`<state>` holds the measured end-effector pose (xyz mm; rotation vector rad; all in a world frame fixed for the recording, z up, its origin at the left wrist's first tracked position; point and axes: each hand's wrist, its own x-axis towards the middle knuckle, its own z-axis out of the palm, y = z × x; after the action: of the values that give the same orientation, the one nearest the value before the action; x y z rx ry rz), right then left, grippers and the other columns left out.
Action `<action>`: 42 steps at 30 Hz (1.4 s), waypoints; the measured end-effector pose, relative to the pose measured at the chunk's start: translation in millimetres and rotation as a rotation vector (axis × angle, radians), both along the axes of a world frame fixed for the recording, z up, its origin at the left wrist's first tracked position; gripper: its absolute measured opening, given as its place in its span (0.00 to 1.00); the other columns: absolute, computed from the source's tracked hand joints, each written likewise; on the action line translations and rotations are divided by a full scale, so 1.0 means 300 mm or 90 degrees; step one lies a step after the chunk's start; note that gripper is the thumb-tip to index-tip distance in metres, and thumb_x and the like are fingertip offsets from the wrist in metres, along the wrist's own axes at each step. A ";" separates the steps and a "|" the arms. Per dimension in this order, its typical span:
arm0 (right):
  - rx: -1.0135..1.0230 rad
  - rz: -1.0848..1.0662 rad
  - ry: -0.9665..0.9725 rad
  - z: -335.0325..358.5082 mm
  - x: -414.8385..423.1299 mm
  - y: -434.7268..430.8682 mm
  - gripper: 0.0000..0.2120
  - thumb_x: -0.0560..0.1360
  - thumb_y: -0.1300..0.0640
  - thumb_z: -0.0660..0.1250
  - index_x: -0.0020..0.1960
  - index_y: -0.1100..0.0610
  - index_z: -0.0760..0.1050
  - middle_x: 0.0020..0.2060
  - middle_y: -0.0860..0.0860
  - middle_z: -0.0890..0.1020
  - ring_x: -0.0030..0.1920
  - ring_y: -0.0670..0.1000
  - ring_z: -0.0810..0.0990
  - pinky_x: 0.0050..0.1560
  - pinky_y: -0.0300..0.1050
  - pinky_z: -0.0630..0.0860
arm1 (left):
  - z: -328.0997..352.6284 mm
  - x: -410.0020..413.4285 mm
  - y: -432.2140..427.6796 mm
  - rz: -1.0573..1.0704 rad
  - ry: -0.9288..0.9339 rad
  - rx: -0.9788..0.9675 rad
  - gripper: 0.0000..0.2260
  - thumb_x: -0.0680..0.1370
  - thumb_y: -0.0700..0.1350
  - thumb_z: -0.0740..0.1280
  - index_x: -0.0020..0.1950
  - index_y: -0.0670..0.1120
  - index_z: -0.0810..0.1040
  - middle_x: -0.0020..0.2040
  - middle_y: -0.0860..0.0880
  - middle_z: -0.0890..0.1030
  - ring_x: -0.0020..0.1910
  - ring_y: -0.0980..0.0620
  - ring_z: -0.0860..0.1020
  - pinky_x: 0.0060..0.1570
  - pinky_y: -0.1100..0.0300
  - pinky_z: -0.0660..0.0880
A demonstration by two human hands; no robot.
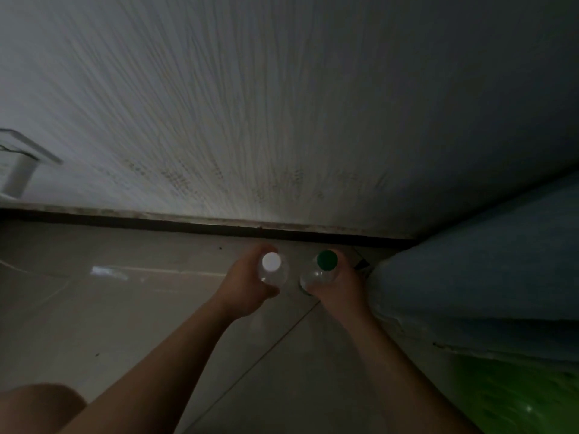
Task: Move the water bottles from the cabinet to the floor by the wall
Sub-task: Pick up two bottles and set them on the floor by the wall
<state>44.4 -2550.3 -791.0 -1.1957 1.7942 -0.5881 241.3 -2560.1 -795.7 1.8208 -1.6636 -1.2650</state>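
Head view, looking steeply down in dim light: both bare arms reach forward to the foot of the wall (250,120). The left hand (246,288) grips a clear water bottle with a white cap (272,261), its fingers (255,252) curled round the far side and the thumb across the near side. The right hand (336,286) holds a second clear bottle with a green cap (326,260) in the same wrapped way. Both bottles stand upright, seen from above, side by side with a narrow gap between them. They are low over the pale tiled floor (125,308), near the dark skirting strip (188,222) at the wall's base. I cannot tell whether their bases touch the tiles.

Just beside the right hand a blue padded bulk (485,277) runs along the right side, with something bright green (517,396) below it in the corner. A white box-like object (15,173) sits against the wall at far left, and a bare knee (37,402) shows at bottom left.
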 end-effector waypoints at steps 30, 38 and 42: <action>-0.019 -0.014 -0.052 -0.070 0.006 0.050 0.29 0.64 0.60 0.80 0.51 0.36 0.68 0.48 0.35 0.76 0.49 0.40 0.77 0.44 0.21 0.68 | -0.017 -0.009 0.029 -0.015 -0.007 0.009 0.36 0.66 0.40 0.80 0.71 0.53 0.70 0.66 0.52 0.76 0.62 0.56 0.73 0.62 0.59 0.71; -0.003 -0.027 -0.096 0.058 -0.029 0.077 0.33 0.66 0.61 0.80 0.64 0.46 0.68 0.51 0.33 0.72 0.51 0.35 0.74 0.46 0.19 0.67 | 0.142 -0.009 0.029 -0.004 -0.010 -0.016 0.40 0.66 0.47 0.81 0.74 0.55 0.66 0.70 0.56 0.71 0.65 0.59 0.68 0.64 0.63 0.65; 0.038 -0.031 -0.114 0.197 -0.056 0.107 0.41 0.66 0.56 0.79 0.74 0.47 0.63 0.63 0.40 0.70 0.65 0.43 0.69 0.56 0.32 0.66 | 0.309 0.013 0.055 0.002 -0.026 -0.038 0.39 0.68 0.49 0.80 0.75 0.53 0.66 0.72 0.56 0.69 0.67 0.63 0.65 0.65 0.66 0.60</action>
<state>27.6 -2518.2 -731.8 -1.0286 1.6820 -0.6453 245.1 -2543.6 -703.1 1.8250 -1.7011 -1.1710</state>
